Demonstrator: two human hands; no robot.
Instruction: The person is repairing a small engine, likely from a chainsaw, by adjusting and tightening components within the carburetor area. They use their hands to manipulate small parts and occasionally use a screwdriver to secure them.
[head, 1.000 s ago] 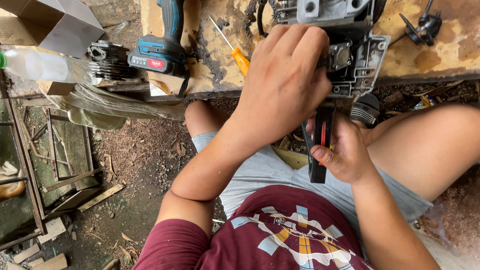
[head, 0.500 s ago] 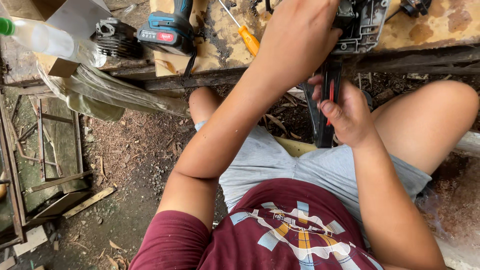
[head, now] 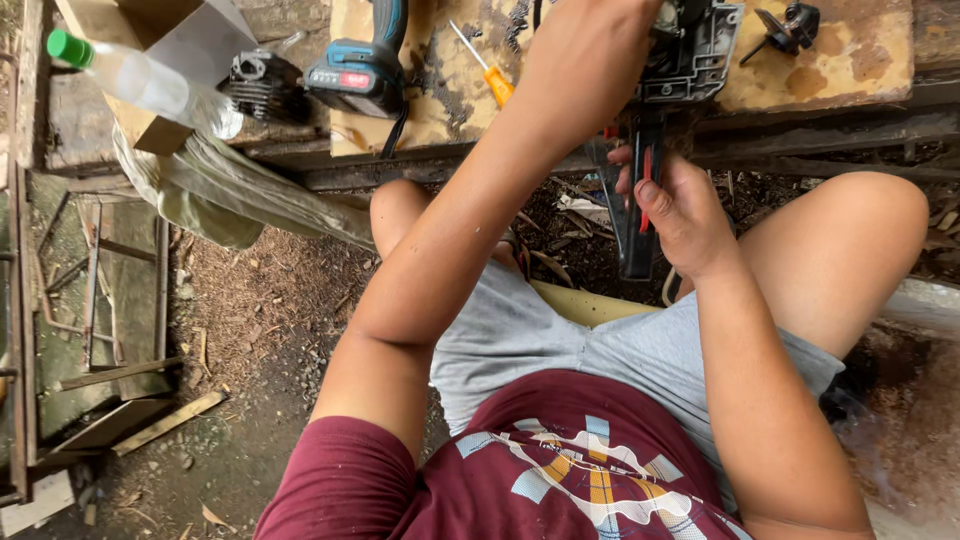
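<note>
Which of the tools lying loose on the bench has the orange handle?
The screwdriver, lying slantwise on the yellowed board between the blue cordless drill and the left hand. The drill is blue and black.

Drill (head: 365,70) lies on bench (head: 830,75), screwdriver (head: 485,70) just right

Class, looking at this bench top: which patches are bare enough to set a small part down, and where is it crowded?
Bare yellow board lies between the orange-handled screwdriver and the left hand, and right of the grey housing, below the black fitting. It is crowded at the left end: cordless drill, finned cylinder, bottle.
</note>
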